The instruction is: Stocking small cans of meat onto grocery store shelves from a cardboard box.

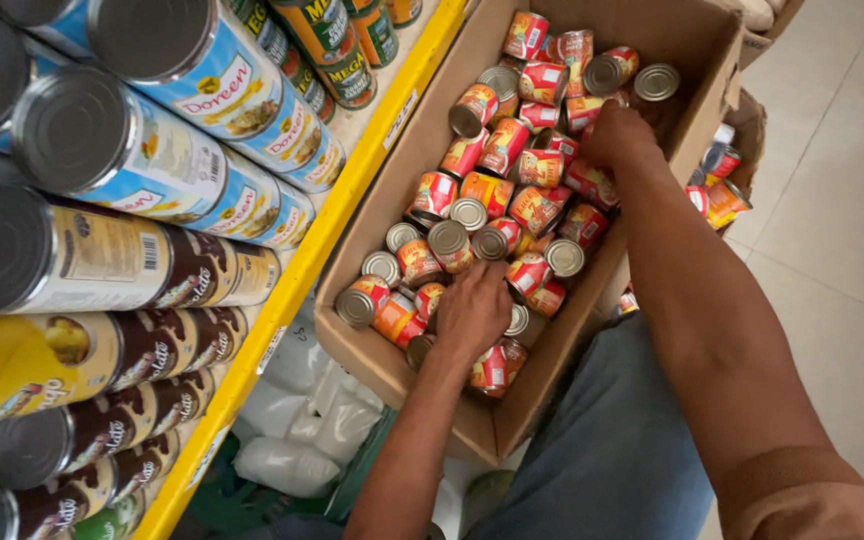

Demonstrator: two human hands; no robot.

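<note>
Your left hand [472, 305] is down in the near end of the box [392, 150], palm down, fingers curled into the loose cans [512, 190]. It's touching the ones under it, near a can [362, 300] lying on its side by the near-left wall, but I can't tell whether it actually has one gripped since the fingertips are buried. Your right hand [620, 135] is at the far end of the same box, against the right wall, fingers bent down among the cans there; grip state is also hidden, so again I can't tell. The cans fill the box between and around both hands, jumbled: some stand on end showing silver lids, most lie on their sides with long axes pointing every way, no common direction. So the pile sits directly under both hands, near half under the left, far half under the right, and the middle is roughly equal reach for either. The box runs near-to-far, tilted slightly right at the far end. Left of it is the yellow shelf edge [352, 190] with rows of larger tins [142, 150] lying on their sides, ends facing you. Right of the box, past your forearm, a few more cans sit in a second carton [747, 120] on the floor [832, 230].
</note>
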